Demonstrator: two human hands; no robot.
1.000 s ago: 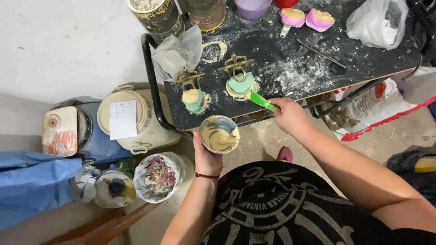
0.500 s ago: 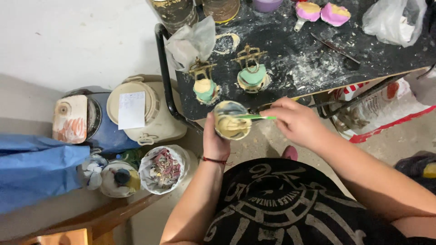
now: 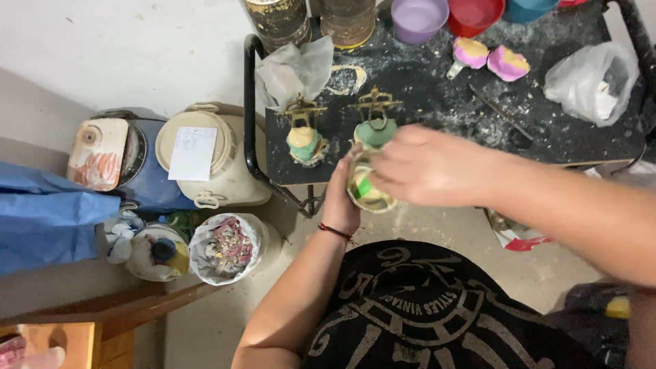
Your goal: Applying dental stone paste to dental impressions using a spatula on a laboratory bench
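My left hand (image 3: 339, 199) holds a small round bowl (image 3: 369, 195) of pale yellow mixture just in front of the black table's (image 3: 437, 102) near edge. My right hand (image 3: 427, 167) is closed over the bowl's top, gripping a green tool (image 3: 364, 186) whose end dips into the mixture. On the table just beyond stand two green moulds clamped in brass frames, one at left (image 3: 304, 140) and one at right (image 3: 375, 130). The right one is partly hidden by my right hand.
The table top is dusted with white powder and carries two pink moulds (image 3: 488, 58), plastic bags (image 3: 593, 78), bowls (image 3: 419, 17) and tins (image 3: 280, 20). Left of it on the floor stand a cream lidded jug (image 3: 205, 157), a blue container (image 3: 130, 171), a lined bucket (image 3: 229, 247) and a blue cloth (image 3: 48, 225).
My right hand moved from the moulds on the table to the bowl, bringing the green tool into the mixture. The bowl rose closer to the table edge.
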